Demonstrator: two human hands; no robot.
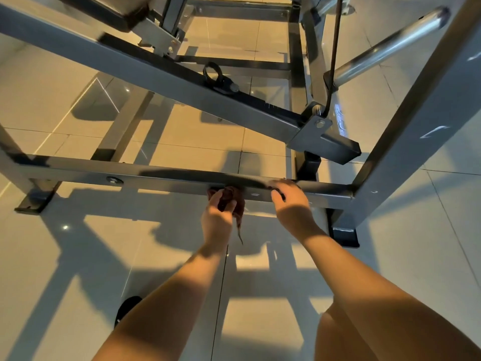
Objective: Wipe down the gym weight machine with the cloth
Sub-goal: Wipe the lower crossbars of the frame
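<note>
The grey steel weight machine fills the view; its low horizontal crossbar [161, 175] runs left to right just above the floor. My left hand [217, 217] grips a bunched dark reddish-brown cloth [235, 201] and holds it against the near face of that crossbar. A thin tail of the cloth hangs down below my hand. My right hand [290, 201] is just to the right, its fingers curled over the top edge of the same crossbar.
A slanted frame beam [130, 61] with a black clip crosses above. A thick upright post [416, 121] stands at the right, with a chrome bar [390, 45] and a black cable [334, 53] beside it. Glossy beige floor tiles [78, 256] lie below; my dark shoe [127, 307] is bottom left.
</note>
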